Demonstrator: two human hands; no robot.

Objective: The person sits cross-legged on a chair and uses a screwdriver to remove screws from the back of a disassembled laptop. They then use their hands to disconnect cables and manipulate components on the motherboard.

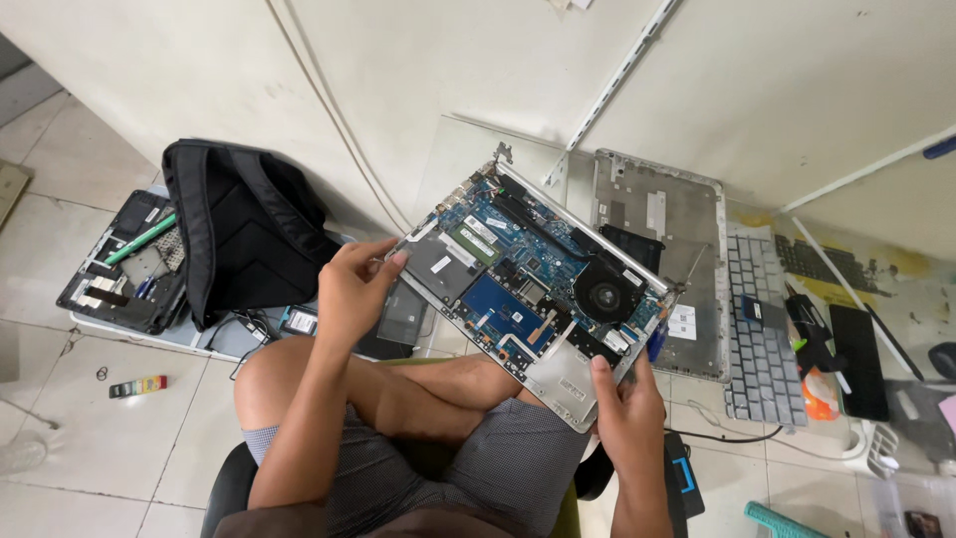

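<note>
Both hands hold an opened laptop chassis (533, 284) tilted above the lap — left hand (354, 289) pinching its far-left corner, right hand (627, 403) closed around the near-right edge. It looks stiff and light but fragile: exposed boards and 1 fan (604, 294), so the metal rim seems safest to grip.

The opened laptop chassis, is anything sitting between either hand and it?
Nothing visible. The left hand grips the opened laptop chassis at its upper left edge, and the right hand holds its lower right corner. Both touch it directly. It is held up over the person's lap, with the circuit board and fan exposed.
</note>
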